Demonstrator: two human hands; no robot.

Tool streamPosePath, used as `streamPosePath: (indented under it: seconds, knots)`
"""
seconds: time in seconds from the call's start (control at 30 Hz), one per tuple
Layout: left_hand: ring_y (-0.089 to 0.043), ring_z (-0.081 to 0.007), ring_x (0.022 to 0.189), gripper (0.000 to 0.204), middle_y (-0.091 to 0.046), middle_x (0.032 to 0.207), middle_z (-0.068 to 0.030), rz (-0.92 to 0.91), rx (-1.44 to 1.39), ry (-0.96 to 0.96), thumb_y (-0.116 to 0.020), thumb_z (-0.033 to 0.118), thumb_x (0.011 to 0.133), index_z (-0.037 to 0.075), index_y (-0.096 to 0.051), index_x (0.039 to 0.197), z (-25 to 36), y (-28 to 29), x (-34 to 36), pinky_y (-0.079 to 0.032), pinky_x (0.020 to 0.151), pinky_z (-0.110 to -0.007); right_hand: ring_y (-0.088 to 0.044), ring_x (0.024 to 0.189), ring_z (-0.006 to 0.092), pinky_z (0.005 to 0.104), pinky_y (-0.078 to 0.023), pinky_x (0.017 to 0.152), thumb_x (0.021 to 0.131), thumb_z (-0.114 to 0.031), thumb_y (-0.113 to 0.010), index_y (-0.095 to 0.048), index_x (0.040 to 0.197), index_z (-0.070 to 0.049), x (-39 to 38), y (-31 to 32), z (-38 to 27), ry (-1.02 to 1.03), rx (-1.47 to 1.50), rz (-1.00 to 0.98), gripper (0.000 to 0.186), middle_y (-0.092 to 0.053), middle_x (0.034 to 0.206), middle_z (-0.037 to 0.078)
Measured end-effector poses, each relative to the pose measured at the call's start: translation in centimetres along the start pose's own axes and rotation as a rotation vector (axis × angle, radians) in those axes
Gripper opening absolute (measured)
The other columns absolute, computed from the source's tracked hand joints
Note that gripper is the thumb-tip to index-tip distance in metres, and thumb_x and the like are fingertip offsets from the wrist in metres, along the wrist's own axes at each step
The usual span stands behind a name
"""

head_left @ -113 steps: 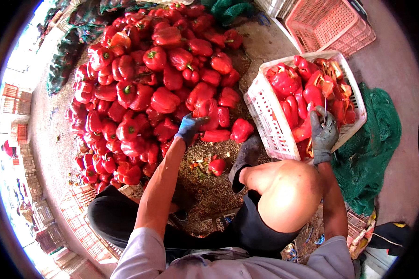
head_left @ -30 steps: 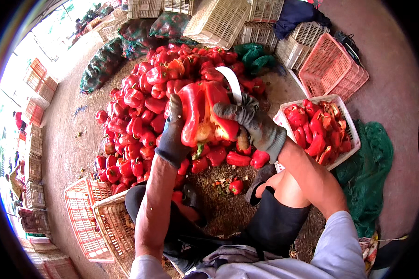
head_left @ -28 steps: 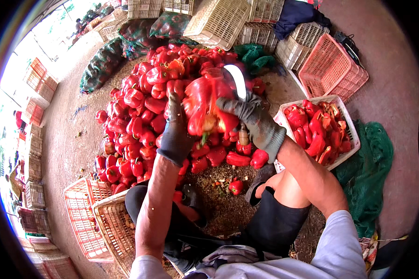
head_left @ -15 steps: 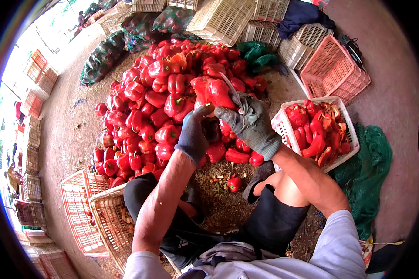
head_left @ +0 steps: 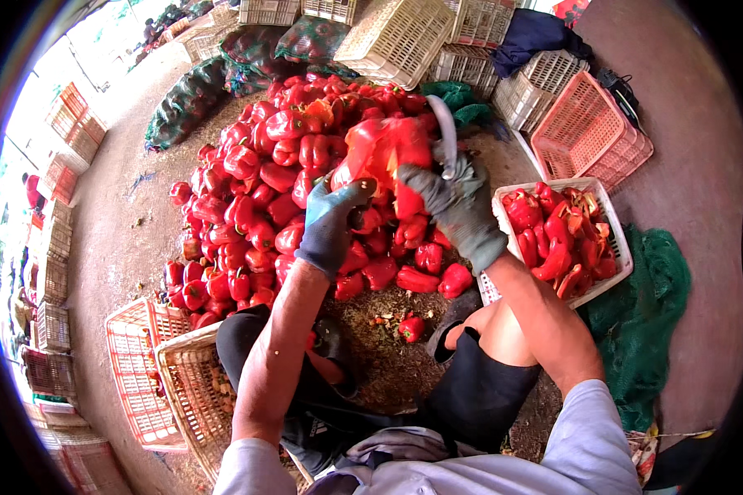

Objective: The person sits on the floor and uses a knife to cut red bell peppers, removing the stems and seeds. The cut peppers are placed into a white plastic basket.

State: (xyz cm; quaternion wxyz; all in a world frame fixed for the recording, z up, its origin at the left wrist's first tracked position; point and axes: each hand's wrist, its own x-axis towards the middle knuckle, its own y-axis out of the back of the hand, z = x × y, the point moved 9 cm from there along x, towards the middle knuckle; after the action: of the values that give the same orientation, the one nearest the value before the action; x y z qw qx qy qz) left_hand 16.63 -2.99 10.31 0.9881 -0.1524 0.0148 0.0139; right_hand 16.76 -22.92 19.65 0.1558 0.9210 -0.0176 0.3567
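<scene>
My gloved left hand (head_left: 332, 221) grips a big red bell pepper (head_left: 371, 153) from its near left side, above a heap of red bell peppers (head_left: 252, 194). The held pepper is smeared by motion, and orange-red inner flesh seems to show where it is opened. To its right, my gloved right hand (head_left: 458, 208) is closed around a curved knife (head_left: 445, 130), the blade standing up past the knuckles and its handle hidden in the fist. The right fingers sit against the pepper's right part; whether they also hold a piece cannot be made out.
At my right stands a white crate (head_left: 626, 247) of cut red peppers, with green netting (head_left: 648, 305) beside it. Two crates, one pale (head_left: 194, 396), are by my left knee. A pink crate (head_left: 590, 124), stacked crates (head_left: 396, 37) and filled net sacks (head_left: 188, 101) lie beyond the heap.
The pepper, whole-looking before, now appears opened and blurred. My right hand has shifted slightly right and turned, swinging the knife blade upright away from the pepper; the left hand has moved a little left.
</scene>
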Motion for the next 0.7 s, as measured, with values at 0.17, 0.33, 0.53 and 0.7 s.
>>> streamPosePath:
  seconds: [0.17,0.33,0.53,0.7]
  knots:
    - [-0.07,-0.0187,0.104,0.066,-0.074,0.116,-0.0134,0.074,0.289,-0.17,-0.083,0.009,0.078,-0.006,-0.056,0.137,0.3,1.5,1.3,-0.056,0.092,-0.033,-0.072,0.082,0.0296,0.0379,-0.057,0.076,0.085,-0.029,-0.084,-0.071,0.107,-0.002,-0.7,-1.1,-0.5,-0.094,-0.048,-0.066,0.037,-0.073,0.093,0.017]
    - [-0.071,-0.0162,0.097,0.062,-0.076,0.109,-0.0127,0.237,0.687,-0.154,-0.087,0.025,0.077,-0.001,-0.064,0.128,-0.8,4.0,1.4,-0.056,0.086,-0.033,-0.072,0.091,0.024,0.036,-0.056,0.08,0.089,-0.029,-0.082,-0.072,0.11,-0.001,-0.9,0.3,-5.5,0.371,-0.315,0.0,0.037,-0.075,0.098,0.014]
    - [-0.076,-0.0234,0.084,0.045,-0.077,0.091,-0.0135,0.273,0.929,-0.339,-0.088,0.036,0.074,0.006,-0.075,0.105,2.2,4.3,-0.2,-0.058,0.074,-0.037,-0.064,0.072,0.0201,0.0354,-0.055,0.069,0.085,-0.032,-0.085,-0.068,0.105,-0.005,-0.6,2.7,1.7,-0.247,0.135,0.139,0.038,-0.069,0.087,0.005]
    - [-0.076,-0.0216,0.08,0.041,-0.076,0.084,-0.012,0.434,0.461,-0.39,-0.084,0.036,0.078,0.006,-0.075,0.104,6.4,12.6,-2.0,-0.057,0.07,-0.037,-0.058,0.068,0.0076,0.0266,-0.05,0.061,0.082,-0.025,-0.085,-0.073,0.106,-0.006,-0.6,5.4,1.7,-0.411,0.279,0.199,0.033,-0.066,0.086,-0.001]
